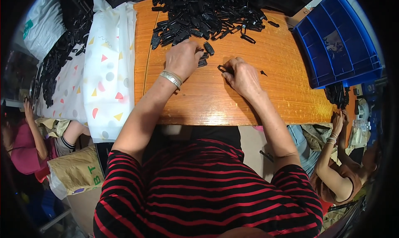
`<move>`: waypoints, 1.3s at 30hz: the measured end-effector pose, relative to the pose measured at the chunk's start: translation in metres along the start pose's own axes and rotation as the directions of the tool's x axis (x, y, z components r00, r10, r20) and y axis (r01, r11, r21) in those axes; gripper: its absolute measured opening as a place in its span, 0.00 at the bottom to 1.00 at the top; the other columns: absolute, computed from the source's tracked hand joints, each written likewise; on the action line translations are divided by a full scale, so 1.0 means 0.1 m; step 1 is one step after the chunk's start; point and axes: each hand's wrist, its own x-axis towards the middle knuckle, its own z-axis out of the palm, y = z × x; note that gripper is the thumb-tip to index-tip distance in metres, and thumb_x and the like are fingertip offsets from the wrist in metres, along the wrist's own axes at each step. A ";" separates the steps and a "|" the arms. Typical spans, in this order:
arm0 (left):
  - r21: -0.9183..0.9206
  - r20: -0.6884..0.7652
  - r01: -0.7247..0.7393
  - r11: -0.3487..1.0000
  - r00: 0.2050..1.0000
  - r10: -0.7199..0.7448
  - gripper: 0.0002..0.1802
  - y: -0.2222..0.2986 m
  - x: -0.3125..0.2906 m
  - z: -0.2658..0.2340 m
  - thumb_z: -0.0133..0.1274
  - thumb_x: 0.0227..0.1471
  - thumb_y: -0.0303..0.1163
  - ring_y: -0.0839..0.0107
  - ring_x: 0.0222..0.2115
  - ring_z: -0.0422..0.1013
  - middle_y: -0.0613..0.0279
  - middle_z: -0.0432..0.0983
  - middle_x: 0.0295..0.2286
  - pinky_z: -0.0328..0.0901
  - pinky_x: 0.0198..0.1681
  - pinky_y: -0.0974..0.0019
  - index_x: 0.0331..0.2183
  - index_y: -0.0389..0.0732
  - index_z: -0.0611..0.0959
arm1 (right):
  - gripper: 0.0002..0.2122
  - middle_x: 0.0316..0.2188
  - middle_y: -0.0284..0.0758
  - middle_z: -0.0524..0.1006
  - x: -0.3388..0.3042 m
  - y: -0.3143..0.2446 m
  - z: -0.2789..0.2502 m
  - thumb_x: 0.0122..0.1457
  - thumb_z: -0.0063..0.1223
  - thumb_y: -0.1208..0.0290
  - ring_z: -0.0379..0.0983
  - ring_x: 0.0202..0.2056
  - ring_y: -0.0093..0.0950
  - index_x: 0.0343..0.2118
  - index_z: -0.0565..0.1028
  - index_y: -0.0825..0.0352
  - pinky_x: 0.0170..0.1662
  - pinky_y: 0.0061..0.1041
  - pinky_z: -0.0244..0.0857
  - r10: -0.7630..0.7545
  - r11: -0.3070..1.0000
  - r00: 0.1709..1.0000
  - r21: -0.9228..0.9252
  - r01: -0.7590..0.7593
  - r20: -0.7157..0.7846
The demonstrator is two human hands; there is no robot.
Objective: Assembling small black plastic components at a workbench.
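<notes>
Striped shirt [208, 184] is filling 6 o'clock. R hand [242, 77], ~2, is pinching blk frame [221, 68] at 1; L hand [181, 60], ~11, is curling by blk pcs [203, 63], can't tell if gripping. Prob. single-part handling, nr pile [203, 15] at 12; next move's needing precise fingertip control.

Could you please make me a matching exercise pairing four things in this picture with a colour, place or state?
1. left hand
2. right hand
3. crate
4. patterned sheet

A. blue, toward the picture's right
B. touching a black frame-like part
C. white with coloured shapes
D. bracelet at its wrist

Pairs: 1-D, 2-B, 3-A, 4-C
</notes>
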 end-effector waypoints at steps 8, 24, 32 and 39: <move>0.095 0.102 -0.073 0.993 0.993 0.063 0.10 0.12 0.09 0.00 0.61 0.45 0.34 0.56 0.33 0.75 0.56 0.78 0.30 0.68 0.35 0.57 0.31 0.41 0.84 | 0.11 0.32 0.44 0.76 -0.04 0.01 0.00 0.46 0.64 0.74 0.76 0.31 0.41 0.33 0.76 0.71 0.36 0.35 0.71 -0.006 1.000 1.000 0.030 0.005 0.011; -0.625 0.103 0.123 0.771 0.992 -0.074 0.12 0.04 -0.06 0.00 0.59 0.49 0.29 0.70 0.27 0.74 0.59 0.78 0.26 0.68 0.30 0.68 0.37 0.37 0.81 | 0.09 0.27 0.37 0.75 -0.04 -0.17 0.15 0.56 0.58 0.74 0.72 0.25 0.23 0.37 0.72 0.71 0.29 0.22 0.66 0.094 0.900 0.965 0.435 0.022 -0.244; -0.933 0.307 0.316 0.172 0.949 -0.075 0.15 0.12 -0.30 -0.17 0.56 0.53 0.28 0.84 0.23 0.68 0.69 0.74 0.26 0.64 0.25 0.81 0.44 0.35 0.77 | 0.09 0.28 0.30 0.74 -0.06 -0.47 0.06 0.57 0.56 0.78 0.69 0.27 0.16 0.40 0.72 0.71 0.30 0.16 0.65 0.144 0.768 0.933 0.632 0.105 -0.331; -0.942 0.212 0.233 0.242 0.971 -0.108 0.13 0.16 -0.34 -0.20 0.55 0.54 0.26 0.85 0.27 0.69 0.68 0.76 0.32 0.65 0.28 0.81 0.43 0.36 0.78 | 0.10 0.28 0.27 0.72 -0.04 -0.49 0.11 0.55 0.58 0.79 0.66 0.26 0.14 0.41 0.74 0.70 0.29 0.13 0.63 0.091 0.749 0.916 0.633 0.196 -0.391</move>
